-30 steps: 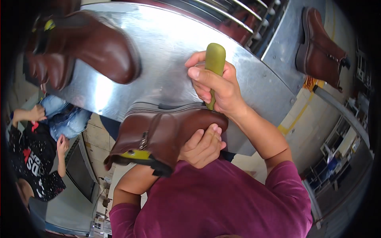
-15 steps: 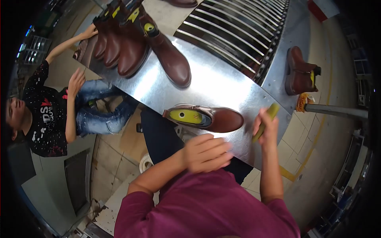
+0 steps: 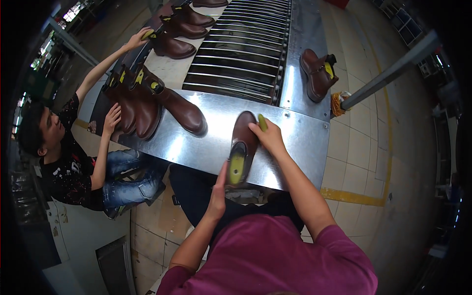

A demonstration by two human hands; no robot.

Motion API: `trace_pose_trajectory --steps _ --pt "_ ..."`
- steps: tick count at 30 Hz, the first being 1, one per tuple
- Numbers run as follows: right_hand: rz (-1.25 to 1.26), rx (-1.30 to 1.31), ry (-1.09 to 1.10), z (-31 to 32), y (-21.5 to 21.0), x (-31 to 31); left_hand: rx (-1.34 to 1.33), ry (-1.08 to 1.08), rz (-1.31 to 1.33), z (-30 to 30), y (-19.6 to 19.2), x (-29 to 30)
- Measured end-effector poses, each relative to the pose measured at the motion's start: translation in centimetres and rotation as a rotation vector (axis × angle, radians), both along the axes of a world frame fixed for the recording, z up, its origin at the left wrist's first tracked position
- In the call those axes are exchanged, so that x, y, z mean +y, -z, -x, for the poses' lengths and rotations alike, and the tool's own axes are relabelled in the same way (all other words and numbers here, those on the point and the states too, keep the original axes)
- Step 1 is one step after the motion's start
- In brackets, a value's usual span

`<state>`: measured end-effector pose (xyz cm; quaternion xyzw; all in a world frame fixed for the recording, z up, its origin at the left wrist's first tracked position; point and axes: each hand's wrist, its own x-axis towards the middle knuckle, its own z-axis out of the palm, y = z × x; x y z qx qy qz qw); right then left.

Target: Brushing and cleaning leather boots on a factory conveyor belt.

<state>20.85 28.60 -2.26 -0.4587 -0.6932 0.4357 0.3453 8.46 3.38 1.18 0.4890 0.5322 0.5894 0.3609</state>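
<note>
- Brown boot (image 3: 244, 140): at the metal table (image 3: 307, 155), nearer the person than the slatted rack (image 3: 236, 58), toe towards that rack. Probably moderately heavy, stiff-soled, softer in the shaft, slick on the upper; heel and forefoot look the surest holds.
- Left hand (image 3: 217, 196): fingers together, flat beside the shaft, not clamped.
- Right hand (image 3: 269, 135): closed round an olive tool (image 3: 262, 123), thumb at the forefoot.

One boot (image 3: 243, 140) is at the near edge of the table (image 3: 219, 108), right of several other boots (image 3: 178, 109).
</note>
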Motion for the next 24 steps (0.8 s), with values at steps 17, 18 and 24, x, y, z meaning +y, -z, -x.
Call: trace_pose_trajectory --steps 17,18,24 --pt "0.333 0.492 0.139 -8.2 -4.2 -0.7 0.624 0.179 -0.231 6.9 0.8 5.1" --pt "0.350 0.478 0.166 -8.3 -4.6 -1.5 0.629 0.117 -0.241 6.9 1.4 4.5" --pt "0.549 0.848 0.095 -7.0 -6.5 -5.3 0.758 0.002 -0.210 5.4 0.4 4.7"
